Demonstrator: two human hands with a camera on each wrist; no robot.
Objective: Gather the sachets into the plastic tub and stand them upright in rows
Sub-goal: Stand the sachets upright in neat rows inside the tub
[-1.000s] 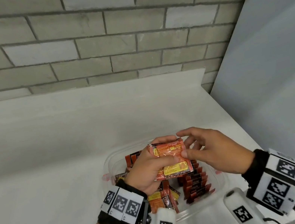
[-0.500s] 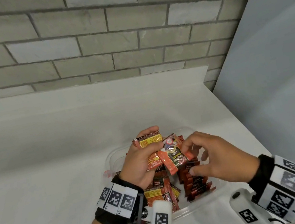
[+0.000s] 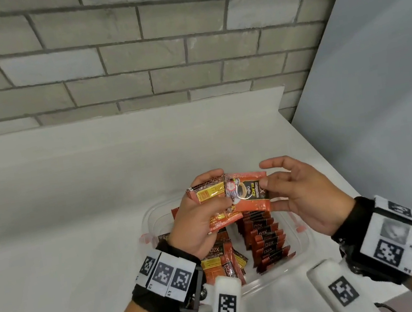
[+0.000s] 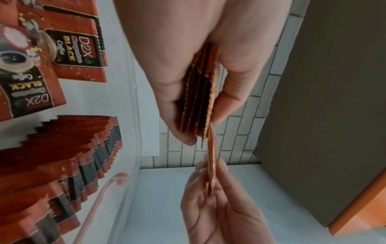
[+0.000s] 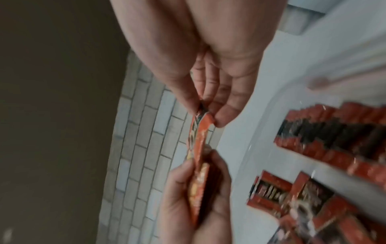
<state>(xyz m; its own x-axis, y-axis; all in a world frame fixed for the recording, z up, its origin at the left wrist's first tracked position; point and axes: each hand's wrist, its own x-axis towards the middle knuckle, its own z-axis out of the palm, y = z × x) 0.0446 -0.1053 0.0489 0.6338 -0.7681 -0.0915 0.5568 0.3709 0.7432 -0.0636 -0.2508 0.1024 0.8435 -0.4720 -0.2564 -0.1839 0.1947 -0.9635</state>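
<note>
Gripping a sachet stack [image 3: 215, 209], left hand [image 3: 198, 226]; right hand [image 3: 302, 194] pinching one sachet [image 3: 250, 194].

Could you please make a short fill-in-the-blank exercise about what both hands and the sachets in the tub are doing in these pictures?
1. The left hand grips a ____ of sachets above the plastic tub.
2. The right hand pinches a single sachet printed with the words "BLACK ____".
3. The row of sachets on the tub's right side stands ____.
4. The wall behind the table is built of grey ____.

Missing words: stack; Coffee; upright; bricks
</note>
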